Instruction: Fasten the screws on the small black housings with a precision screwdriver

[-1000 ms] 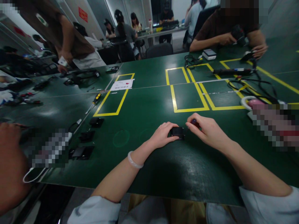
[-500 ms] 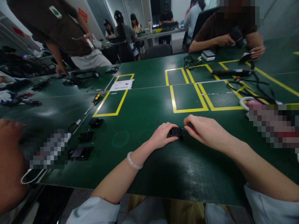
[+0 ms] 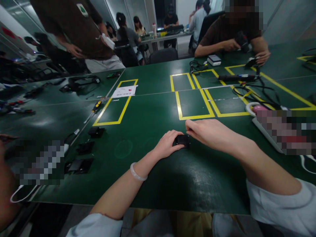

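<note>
A small black box-shaped part (image 3: 184,141) rests on the green table in front of me. My left hand (image 3: 169,144) grips it from the left, thumb on the near side and fingers on the far side. Close by its upper right corner, my right hand (image 3: 206,130) is closed in a pinch. Whatever those fingertips hold is hidden. To the left, several black parts lie in a loose column: a small block (image 3: 96,132), another dark piece (image 3: 85,148) and a wider one (image 3: 80,165) nearest me.
A yellow-and-black screwdriver (image 3: 97,106) and a printed paper (image 3: 124,91) lie at left. Yellow tape (image 3: 196,117) marks rectangles. At right are cables (image 3: 268,95), a black rod-shaped tool (image 3: 238,77) and a tape roll (image 3: 250,108). A co-worker across holds a power drill (image 3: 242,41); another person stands at left.
My right hand has moved up and over the black part's corner; the dark piece seen in its fingers before is now hidden. The camera view has shifted slightly. The standing person's arm has lifted.
</note>
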A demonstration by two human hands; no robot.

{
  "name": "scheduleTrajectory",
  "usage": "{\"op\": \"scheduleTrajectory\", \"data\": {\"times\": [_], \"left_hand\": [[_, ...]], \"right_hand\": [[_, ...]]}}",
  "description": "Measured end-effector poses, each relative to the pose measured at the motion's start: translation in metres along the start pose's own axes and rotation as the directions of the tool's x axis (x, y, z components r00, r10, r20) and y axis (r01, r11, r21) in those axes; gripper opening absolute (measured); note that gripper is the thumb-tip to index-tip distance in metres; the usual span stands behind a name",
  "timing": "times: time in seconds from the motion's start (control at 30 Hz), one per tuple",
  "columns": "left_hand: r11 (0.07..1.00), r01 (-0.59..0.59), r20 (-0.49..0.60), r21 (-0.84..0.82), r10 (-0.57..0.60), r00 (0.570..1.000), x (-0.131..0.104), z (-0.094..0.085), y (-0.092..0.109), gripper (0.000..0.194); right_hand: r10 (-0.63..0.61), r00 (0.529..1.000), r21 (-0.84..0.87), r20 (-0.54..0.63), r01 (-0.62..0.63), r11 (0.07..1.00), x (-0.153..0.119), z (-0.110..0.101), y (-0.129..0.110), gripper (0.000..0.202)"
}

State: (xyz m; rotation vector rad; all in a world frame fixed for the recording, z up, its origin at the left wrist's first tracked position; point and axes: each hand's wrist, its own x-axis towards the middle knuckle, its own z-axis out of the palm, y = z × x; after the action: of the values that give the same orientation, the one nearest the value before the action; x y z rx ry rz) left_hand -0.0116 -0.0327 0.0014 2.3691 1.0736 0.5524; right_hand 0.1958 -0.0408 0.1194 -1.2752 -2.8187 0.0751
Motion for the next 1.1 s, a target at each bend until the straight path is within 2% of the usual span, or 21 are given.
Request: {"op": "scheduleTrajectory", "data": {"times": [0.5,0.7,1.1], "left_hand": [[1.000,-0.005,0.006,-0.014,0.005,1.000,0.002,-0.001,0.001,0.039],[1.000,-0.015,0.005,-0.026,0.015,1.000,0.001,-0.001,0.001,0.039],[1.000,-0.006,0.005,-0.015,0.006,1.000,0.001,0.000,-0.002,0.040]], "right_hand": [[-0.022,0.998,0.016,0.061,0.021,1.000,-0.012,-0.004,0.002,0.008],[-0.027,0.997,-0.013,0.065,0.028,1.000,-0.009,-0.001,0.004,0.015],[0.069,0.997,-0.262,0.024,-0.060,0.963,-0.007,-0.004,0.000,0.025]]}}
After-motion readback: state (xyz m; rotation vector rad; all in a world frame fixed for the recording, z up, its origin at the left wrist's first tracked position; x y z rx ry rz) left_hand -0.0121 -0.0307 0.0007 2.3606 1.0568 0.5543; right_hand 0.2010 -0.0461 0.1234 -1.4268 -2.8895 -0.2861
